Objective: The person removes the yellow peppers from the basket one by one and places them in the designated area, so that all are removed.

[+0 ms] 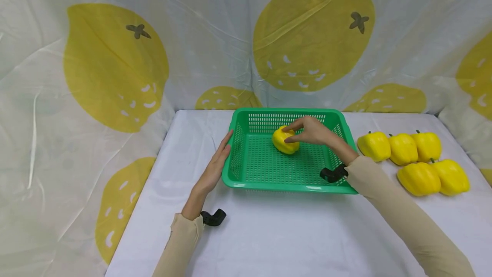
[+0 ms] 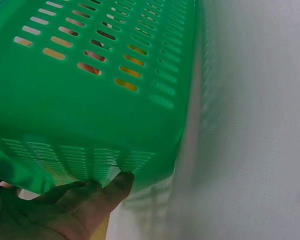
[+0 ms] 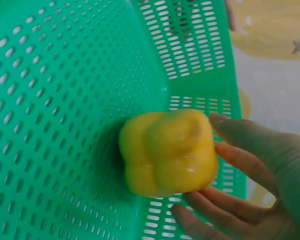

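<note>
A green plastic basket [image 1: 274,187] with slotted walls stands on the table. Inside it, toward the back, is a yellow bell pepper [image 1: 285,145]. My right hand [image 1: 310,131] reaches over the basket's right side and grips this pepper between thumb and fingers. Close up in the right wrist view, the pepper [image 3: 170,155] shows its lobed end, with fingers curved along its near side. Against the outside of the basket's left wall lies my left hand [image 1: 213,168], its fingers straight. The left wrist view shows its fingertips [image 2: 121,182] at the slotted wall.
To the right of the basket several more yellow bell peppers [image 1: 419,178] sit in two rows, stems showing. White cloth covers the table [image 1: 269,234]. A lemon-print curtain [image 1: 215,46] hangs behind and at the sides. Each wrist carries a small black camera mount [image 1: 213,217].
</note>
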`<state>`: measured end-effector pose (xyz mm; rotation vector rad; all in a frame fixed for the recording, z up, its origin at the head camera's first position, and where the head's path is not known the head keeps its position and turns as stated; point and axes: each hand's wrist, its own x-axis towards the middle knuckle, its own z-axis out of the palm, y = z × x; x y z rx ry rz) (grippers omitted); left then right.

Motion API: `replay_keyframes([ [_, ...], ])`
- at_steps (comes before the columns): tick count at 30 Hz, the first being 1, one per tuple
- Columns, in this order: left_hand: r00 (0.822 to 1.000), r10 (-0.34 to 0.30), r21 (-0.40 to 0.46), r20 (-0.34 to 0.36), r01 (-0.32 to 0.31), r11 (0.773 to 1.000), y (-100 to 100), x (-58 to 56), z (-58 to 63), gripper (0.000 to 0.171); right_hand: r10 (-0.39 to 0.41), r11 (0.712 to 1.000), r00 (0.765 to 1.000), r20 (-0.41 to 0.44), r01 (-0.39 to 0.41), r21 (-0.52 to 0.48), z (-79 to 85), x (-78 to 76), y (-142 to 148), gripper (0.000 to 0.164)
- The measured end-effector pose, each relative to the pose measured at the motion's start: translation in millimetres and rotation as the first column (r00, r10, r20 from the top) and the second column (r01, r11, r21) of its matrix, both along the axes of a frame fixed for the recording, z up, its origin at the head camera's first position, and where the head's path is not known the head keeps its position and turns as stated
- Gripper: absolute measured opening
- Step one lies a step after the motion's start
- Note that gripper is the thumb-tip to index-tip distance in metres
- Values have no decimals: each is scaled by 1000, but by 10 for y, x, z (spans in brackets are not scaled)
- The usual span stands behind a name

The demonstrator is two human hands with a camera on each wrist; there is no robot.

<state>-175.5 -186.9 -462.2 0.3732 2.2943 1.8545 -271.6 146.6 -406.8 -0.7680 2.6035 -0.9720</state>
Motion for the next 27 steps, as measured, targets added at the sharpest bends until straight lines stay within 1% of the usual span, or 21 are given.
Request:
replay_keyframes([
  [5, 1000, 3, -3, -1, -3, 1000, 5, -1, 0, 54, -26, 999, 999, -37, 24, -43, -80, -41, -101, 40],
  [8, 1000, 3, -6, 0, -3, 1000, 14, -6, -7, 53, -47, 997, 998, -36, 45, -67, -123, -57, -137, 38],
  [12, 1000, 0, -8, 2, 0, 1000, 19, -4, -10, 53, -60, 995, 998, -20, 58, -81, -134, -60, -141, 38],
  [21, 1000, -7, 12, -1, 7, 1000, 7, -3, -3, 54, -53, 996, 999, -15, 51, -77, -154, -81, -136, 36],
  [27, 1000, -6, 12, -4, 6, 1000, 1, -6, -5, 54, -36, 996, 999, -33, 34, -80, -173, -94, -141, 40],
])
